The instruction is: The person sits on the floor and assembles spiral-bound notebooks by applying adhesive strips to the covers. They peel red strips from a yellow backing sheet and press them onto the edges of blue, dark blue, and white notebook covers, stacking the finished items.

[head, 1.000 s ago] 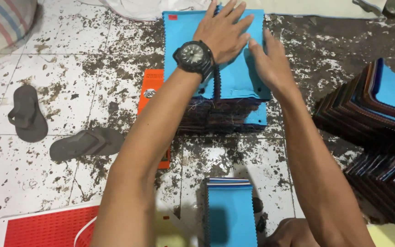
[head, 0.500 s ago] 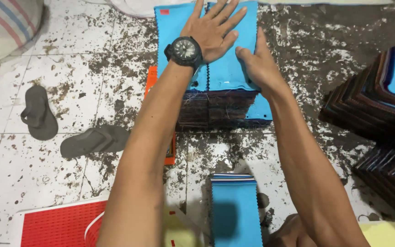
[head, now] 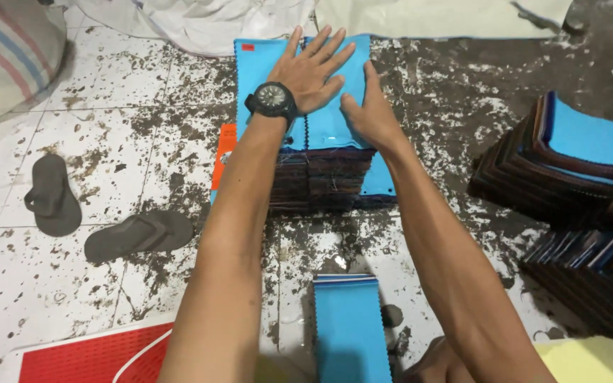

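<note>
Nearest us: one narrow blue fabric strip with zigzag edge point(head: 349, 330), one red perforated mat point(head: 86, 358) at lower left. Two dark flip-flop sandals point(head: 136, 232) on spattered white tile floor point(head: 51, 298). Further out, one dark stack of fabric pieces with blue top sheet point(head: 324, 124); we press our left hand point(head: 313, 71), fingers spread flat, and our right hand point(head: 370, 113), open-palmed, on it, gripping nothing. Two more swatch stacks point(head: 576, 159) at right.

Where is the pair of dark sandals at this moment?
In the head view, the dark sandals lie on the tiled floor at far left, beside the left forearm.
</note>
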